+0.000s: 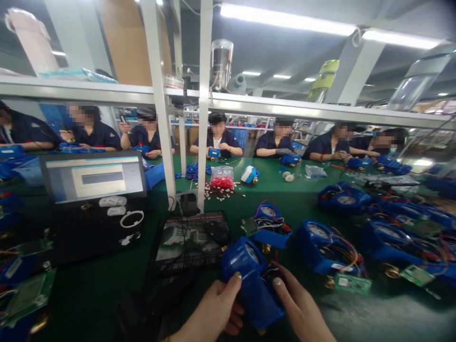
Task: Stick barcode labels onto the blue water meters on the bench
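Note:
A blue plastic meter housing (261, 297) with a round dial at its top end is held tilted above the near part of the bench. My left hand (221, 308) grips its left side, thumb on the front face and fingers curled below. My right hand (297, 297) is closed at its right edge, beside dark and red wires that come out of the opening; my fingertips are partly hidden there. Just beyond lies another open blue housing (272, 237) with loose wires and a small green circuit board (250, 227).
At the left stands an open laptop (96, 178) with white plastic parts on it. A mouse (217, 231) rests on a dark printed box (190, 244). Several wired blue housings (311, 247) crowd the right. White shelf posts (204, 118) rise ahead; several people sit across the bench.

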The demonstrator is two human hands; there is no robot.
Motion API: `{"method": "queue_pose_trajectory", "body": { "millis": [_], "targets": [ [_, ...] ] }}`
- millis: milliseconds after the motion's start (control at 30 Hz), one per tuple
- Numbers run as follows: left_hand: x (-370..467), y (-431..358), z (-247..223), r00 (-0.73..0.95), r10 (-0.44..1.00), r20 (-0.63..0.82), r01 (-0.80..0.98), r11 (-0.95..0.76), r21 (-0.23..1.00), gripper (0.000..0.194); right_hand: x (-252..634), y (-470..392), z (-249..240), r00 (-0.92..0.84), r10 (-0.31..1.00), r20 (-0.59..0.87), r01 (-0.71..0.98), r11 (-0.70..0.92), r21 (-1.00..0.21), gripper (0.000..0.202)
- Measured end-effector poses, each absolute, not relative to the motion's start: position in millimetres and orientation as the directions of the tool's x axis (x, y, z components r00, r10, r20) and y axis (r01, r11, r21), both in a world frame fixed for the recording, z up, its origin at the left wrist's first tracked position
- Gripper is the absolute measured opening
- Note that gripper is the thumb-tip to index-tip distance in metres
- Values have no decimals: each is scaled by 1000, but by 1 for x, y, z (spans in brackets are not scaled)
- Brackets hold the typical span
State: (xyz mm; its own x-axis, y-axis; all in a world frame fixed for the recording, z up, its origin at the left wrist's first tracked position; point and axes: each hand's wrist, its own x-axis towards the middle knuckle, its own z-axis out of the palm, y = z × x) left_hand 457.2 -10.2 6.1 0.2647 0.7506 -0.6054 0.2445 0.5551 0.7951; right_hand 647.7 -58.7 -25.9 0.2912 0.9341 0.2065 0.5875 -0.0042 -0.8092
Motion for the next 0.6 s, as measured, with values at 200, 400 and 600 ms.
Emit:
{"method": "queue_pose_trajectory", "body": {
  "millis": [200,400,600],
  "targets": [
    [448,-15,21,289,764,-577,44,591,805,49,637,-59,-17,115,930,351,707,172,-686,48],
    [438,-22,17,264,752,-605,-129,649,750,36,637,-53,-5,93,925,369,531,268,-804,42],
    [380,-45,44,239,794,-558,-356,607,711,29,634,-4,-4,89,952,294,356,245,-902,44]
  ]
}}
